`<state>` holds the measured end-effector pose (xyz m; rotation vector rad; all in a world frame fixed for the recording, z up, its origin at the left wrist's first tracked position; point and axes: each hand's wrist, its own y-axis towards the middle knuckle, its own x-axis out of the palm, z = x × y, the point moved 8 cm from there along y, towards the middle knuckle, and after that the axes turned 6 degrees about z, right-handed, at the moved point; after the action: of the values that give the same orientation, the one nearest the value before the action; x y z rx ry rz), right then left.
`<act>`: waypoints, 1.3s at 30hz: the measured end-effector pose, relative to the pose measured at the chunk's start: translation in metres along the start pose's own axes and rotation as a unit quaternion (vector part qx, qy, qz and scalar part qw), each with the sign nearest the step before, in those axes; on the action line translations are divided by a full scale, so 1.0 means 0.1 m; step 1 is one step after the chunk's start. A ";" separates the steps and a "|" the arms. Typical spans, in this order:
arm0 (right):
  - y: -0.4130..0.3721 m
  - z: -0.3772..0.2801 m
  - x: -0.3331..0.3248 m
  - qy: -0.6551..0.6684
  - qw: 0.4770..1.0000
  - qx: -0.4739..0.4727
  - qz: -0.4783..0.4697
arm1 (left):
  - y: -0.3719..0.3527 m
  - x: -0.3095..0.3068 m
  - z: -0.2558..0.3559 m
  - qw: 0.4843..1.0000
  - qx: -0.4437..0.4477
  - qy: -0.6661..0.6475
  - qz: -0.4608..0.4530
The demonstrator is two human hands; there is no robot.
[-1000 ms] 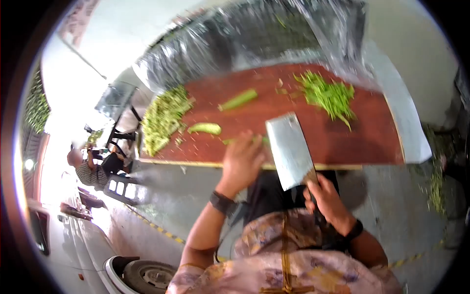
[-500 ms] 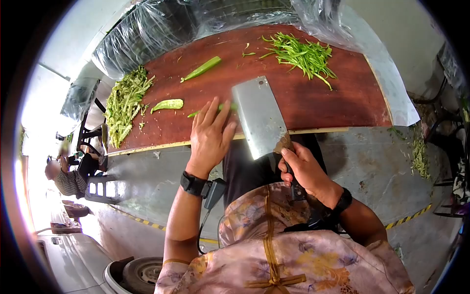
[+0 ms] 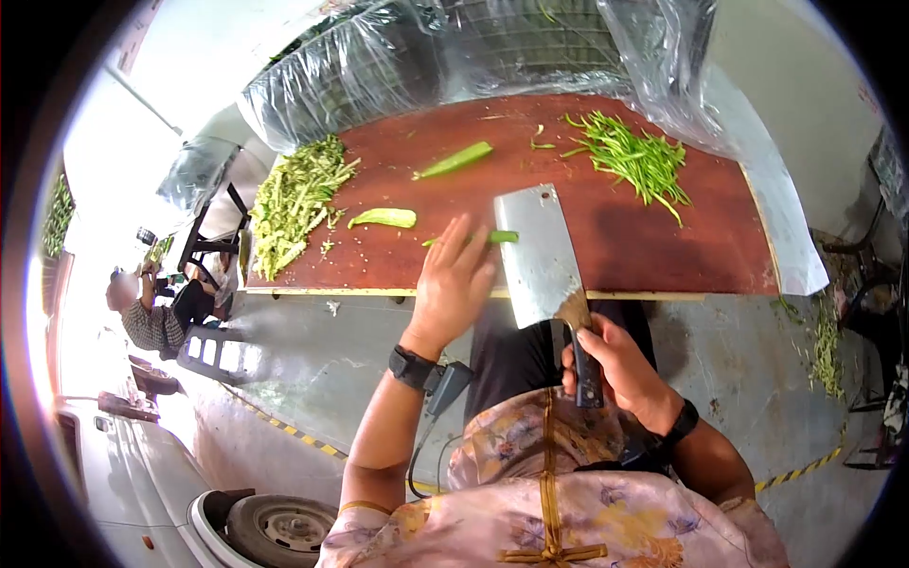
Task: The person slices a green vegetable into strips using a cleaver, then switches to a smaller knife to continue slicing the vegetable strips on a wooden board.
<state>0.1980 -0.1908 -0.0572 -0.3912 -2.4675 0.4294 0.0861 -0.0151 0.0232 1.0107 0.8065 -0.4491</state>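
My right hand (image 3: 617,364) grips the dark handle of a wide cleaver (image 3: 542,251), whose blade lies over the front of the red-brown table (image 3: 701,256). My left hand (image 3: 454,284), fingers stretched out, rests over a thin green vegetable piece (image 3: 504,237) that shows on both sides of the fingers, close to the blade's left edge. Further left lies a pale cut piece (image 3: 383,218); a longer green piece (image 3: 456,160) lies behind it. Thin green strips (image 3: 636,161) are heaped at the back right, and a pile of pale green scraps (image 3: 295,204) covers the left end.
Clear plastic sheeting (image 3: 350,85) covers things behind the table. At the far left a person (image 3: 151,317) sits near a dark stool (image 3: 210,355). A white vehicle (image 3: 142,483) stands at the lower left. Green scraps (image 3: 827,350) lie on the floor at the right.
The camera view has shifted, so the table and both hands appear further right and lower. My left hand stays over the thin piece beside the blade, and my right hand still holds the cleaver.
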 end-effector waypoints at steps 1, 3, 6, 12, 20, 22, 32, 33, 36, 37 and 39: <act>0.01 0.06 -0.03 -0.005 1.000 -0.004 -0.005 | -0.01 -0.01 0.00 0.999 -0.002 0.040 -0.008; 0.02 0.09 -0.07 -0.007 1.000 -0.009 -0.001 | -0.03 -0.03 -0.01 0.997 -0.006 0.081 -0.015; 0.02 0.10 -0.05 -0.008 1.000 -0.004 0.014 | -0.05 -0.03 -0.07 0.997 -0.021 0.075 -0.025; 0.15 0.04 0.12 -0.036 0.999 -0.037 -0.005 | -0.05 -0.02 -0.08 0.998 0.006 0.067 -0.016; 0.30 0.03 0.42 -0.017 1.000 0.001 -0.014 | -0.04 -0.14 -0.19 0.999 -0.032 -0.023 0.010; 0.30 0.05 0.39 -0.018 1.000 0.012 -0.012 | -0.09 -0.18 -0.31 0.999 -0.047 0.003 -0.002; 0.45 0.15 0.61 -0.022 0.999 0.007 -0.022 | -0.19 -0.20 -0.35 0.997 -0.037 0.062 -0.012; 0.48 0.18 0.64 -0.022 0.999 0.009 -0.023 | -0.18 -0.21 -0.35 0.997 -0.037 0.063 -0.011; 0.53 0.18 0.72 -0.049 0.998 0.007 -0.030 | -0.18 -0.22 -0.34 0.998 -0.040 0.051 -0.013; 0.53 0.18 0.73 -0.052 0.998 0.004 -0.031 | -0.18 -0.23 -0.35 0.998 -0.038 0.051 -0.012; 0.53 0.19 0.73 -0.049 0.998 0.008 -0.028 | -0.17 -0.24 -0.36 0.998 -0.035 0.050 -0.011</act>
<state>0.1390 -0.1196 -0.0550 -0.3002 -2.5619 0.4542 0.0457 0.0077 0.0224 0.9658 0.9175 -0.3879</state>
